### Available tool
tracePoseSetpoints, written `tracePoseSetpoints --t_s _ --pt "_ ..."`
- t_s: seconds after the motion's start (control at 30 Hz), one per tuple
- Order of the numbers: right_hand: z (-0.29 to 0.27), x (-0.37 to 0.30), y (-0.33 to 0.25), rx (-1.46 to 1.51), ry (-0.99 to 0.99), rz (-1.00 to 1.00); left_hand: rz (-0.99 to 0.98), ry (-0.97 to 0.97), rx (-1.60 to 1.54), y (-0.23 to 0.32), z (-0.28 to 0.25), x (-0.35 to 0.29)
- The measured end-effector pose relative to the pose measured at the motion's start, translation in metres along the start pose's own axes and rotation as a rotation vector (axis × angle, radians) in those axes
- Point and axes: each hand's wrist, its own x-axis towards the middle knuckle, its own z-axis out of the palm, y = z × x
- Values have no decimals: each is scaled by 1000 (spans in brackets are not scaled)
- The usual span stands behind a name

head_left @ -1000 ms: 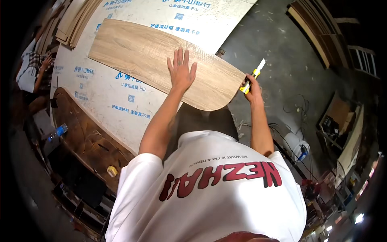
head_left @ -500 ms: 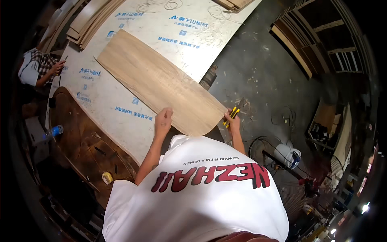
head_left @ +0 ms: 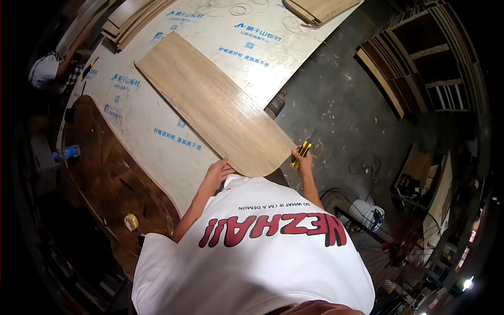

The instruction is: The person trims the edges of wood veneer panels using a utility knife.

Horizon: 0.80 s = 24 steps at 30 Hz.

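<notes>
A long wood-grain board [head_left: 215,105] with a rounded near end lies aslant over the white sheet-topped table [head_left: 210,26]. Its near end reaches my white shirt. My left hand [head_left: 217,173] grips the board's left edge close to that rounded end, its fingertips at the rim. At the opposite edge, my right hand [head_left: 304,161] is closed around a yellow and black utility knife [head_left: 302,152], while its thumb side touches the board's right corner. Part of the right fingers is hidden behind the knife.
Left lies a dark brown curved panel [head_left: 100,163] with a yellow tape measure [head_left: 131,222] on it and a plastic bottle [head_left: 68,152] near its edge. Stacked boards [head_left: 128,26] stand at far left, near another person [head_left: 47,71]. A fan [head_left: 388,247] is at right.
My left hand has gone from over the board's surface down to its left edge. The right hand stays at the corner with the knife. The other person's hand has moved off the table edge.
</notes>
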Motion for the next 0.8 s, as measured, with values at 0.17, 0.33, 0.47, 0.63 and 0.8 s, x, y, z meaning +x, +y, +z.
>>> tracePoseSetpoints --t_s 0.17,0.33,0.47,0.63,0.8 --pt "22 -41 -5 -42 -188 192 300 104 219 61 37 -74" --pt "33 -70 36 380 -288 382 652 98 459 114 97 -105" --pt "25 -61 65 504 -260 482 727 270 803 134 148 -86" --pt "33 -66 80 700 -197 429 889 413 1217 148 201 -53" --pt "18 -78 75 712 18 298 1376 433 1311 144 241 -7"
